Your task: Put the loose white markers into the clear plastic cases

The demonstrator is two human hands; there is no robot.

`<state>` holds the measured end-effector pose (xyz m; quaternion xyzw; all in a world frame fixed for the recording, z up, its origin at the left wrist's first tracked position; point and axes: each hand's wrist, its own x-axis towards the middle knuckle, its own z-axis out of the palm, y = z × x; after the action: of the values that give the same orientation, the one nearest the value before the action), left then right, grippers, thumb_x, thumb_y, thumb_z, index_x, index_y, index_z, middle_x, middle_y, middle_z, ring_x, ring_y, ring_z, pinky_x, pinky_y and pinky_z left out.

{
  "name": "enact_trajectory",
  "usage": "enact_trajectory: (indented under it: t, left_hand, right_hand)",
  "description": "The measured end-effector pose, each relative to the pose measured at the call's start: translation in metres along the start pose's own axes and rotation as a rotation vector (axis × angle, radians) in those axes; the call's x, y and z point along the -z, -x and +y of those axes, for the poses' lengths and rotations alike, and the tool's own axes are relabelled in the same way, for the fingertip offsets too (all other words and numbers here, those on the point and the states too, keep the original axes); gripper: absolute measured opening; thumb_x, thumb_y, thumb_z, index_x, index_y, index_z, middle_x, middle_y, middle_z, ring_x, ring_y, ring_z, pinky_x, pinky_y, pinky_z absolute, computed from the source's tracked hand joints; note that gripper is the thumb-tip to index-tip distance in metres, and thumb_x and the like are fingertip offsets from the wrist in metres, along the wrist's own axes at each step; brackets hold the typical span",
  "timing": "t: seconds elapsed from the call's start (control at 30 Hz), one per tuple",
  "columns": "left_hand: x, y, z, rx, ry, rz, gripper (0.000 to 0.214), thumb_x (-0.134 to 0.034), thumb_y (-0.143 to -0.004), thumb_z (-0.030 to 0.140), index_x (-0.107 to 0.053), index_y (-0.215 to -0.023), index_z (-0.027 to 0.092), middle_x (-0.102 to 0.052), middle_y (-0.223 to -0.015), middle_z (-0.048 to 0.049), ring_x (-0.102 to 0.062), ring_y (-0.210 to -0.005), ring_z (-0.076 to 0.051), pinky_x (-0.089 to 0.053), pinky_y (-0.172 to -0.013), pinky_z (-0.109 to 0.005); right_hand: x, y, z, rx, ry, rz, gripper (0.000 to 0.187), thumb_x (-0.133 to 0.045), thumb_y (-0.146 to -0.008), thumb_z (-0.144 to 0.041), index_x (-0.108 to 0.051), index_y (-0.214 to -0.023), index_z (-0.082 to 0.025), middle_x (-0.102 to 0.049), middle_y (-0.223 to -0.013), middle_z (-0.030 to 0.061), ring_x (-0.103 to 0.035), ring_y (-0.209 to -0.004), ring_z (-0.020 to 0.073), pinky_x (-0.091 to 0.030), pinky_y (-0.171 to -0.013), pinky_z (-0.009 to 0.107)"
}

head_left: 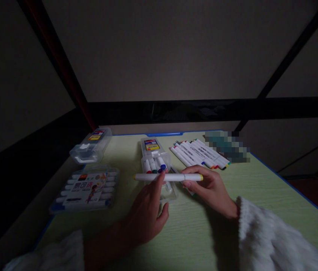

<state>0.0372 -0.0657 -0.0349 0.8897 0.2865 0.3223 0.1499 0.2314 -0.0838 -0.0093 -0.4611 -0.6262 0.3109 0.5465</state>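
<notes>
My right hand (213, 190) is closed on one end of a white marker (174, 177) with yellow tips, which lies level above the table. My left hand (149, 212) is under the marker's other half, fingers stretched out and thumb apart, a fingertip at the barrel. Behind the marker is an opened clear plastic case (149, 150) with a yellow and blue label. Several markers with red, green and blue ends (153, 165) sit inside it. Part of that case is hidden by my hands and the marker.
Several white markers (200, 152) lie side by side at the back right, near a blurred-out dark green item (226, 146). On the left stand another clear case (92, 145) and a flat pack of markers (87, 188). The pale table (215, 244) has a blue edge.
</notes>
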Motion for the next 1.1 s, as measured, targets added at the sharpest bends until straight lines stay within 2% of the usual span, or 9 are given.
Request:
enact_trajectory:
  t: [0.1,0.33,0.57,0.77,0.97,1.1]
  left_hand:
    - [0.0004,-0.0008,0.0004,0.001,0.001,0.001,0.076,-0.045,-0.077,0.008,-0.005,-0.141,0.017,-0.051,-0.124,-0.0155,-0.048,-0.117,-0.026,-0.046,-0.094,-0.042]
    - [0.0022,-0.002,0.0023,-0.033,0.027,-0.014,0.076,-0.045,-0.077,0.006,-0.005,-0.141,0.017,-0.043,-0.133,-0.0165,-0.048,-0.117,-0.026,-0.046,-0.095,-0.042]
    - [0.0036,-0.0019,0.0026,-0.033,0.035,-0.015,0.076,-0.046,-0.077,0.006,-0.006,-0.141,0.018,-0.041,-0.136,-0.015,-0.048,-0.118,-0.025,-0.046,-0.095,-0.041]
    - [0.0038,-0.0018,0.0037,-0.061,0.043,0.0,0.074,-0.045,-0.079,0.006,-0.007,-0.141,0.017,-0.041,-0.137,-0.0156,-0.045,-0.121,-0.025,-0.045,-0.098,-0.04]
    - [0.0024,-0.0002,0.0026,-0.1,0.014,0.007,0.072,-0.043,-0.08,0.005,-0.007,-0.141,0.017,-0.031,-0.143,-0.0147,-0.036,-0.128,-0.025,-0.043,-0.1,-0.04]
    - [0.0031,0.0007,0.0022,-0.127,0.01,0.004,0.071,-0.044,-0.08,0.006,-0.008,-0.141,0.017,-0.031,-0.143,-0.0152,-0.039,-0.127,-0.024,-0.044,-0.098,-0.039]
  right_hand:
    - [-0.0006,-0.0002,-0.0006,0.001,0.011,-0.002,0.014,-0.064,-0.074,-0.027,-0.063,-0.083,-0.017,-0.058,-0.062,-0.0009,-0.048,-0.051,0.0091,-0.037,-0.043,0.021]
    - [-0.0004,0.002,0.0008,-0.017,0.036,-0.034,0.014,-0.064,-0.075,-0.028,-0.063,-0.084,-0.017,-0.06,-0.067,-0.0006,-0.05,-0.054,0.0089,-0.038,-0.045,0.021]
    - [-0.0013,0.0012,-0.0008,-0.033,0.022,-0.059,0.015,-0.064,-0.075,-0.03,-0.062,-0.081,-0.016,-0.059,-0.062,-0.0013,-0.049,-0.052,0.0087,-0.037,-0.044,0.021]
    - [-0.0013,0.0006,0.002,-0.067,-0.024,-0.07,0.018,-0.066,-0.073,-0.032,-0.062,-0.08,-0.016,-0.061,-0.067,0.0004,-0.051,-0.055,0.0093,-0.04,-0.047,0.021]
    - [0.0006,-0.0021,-0.0023,-0.11,-0.097,-0.096,0.017,-0.068,-0.071,-0.029,-0.062,-0.079,-0.016,-0.055,-0.062,-0.0027,-0.046,-0.051,0.0078,-0.036,-0.045,0.02]
    - [0.0016,-0.002,-0.0013,-0.164,-0.216,-0.1,0.017,-0.071,-0.068,-0.028,-0.062,-0.078,-0.017,-0.052,-0.058,-0.005,-0.043,-0.05,0.0066,-0.032,-0.044,0.019]
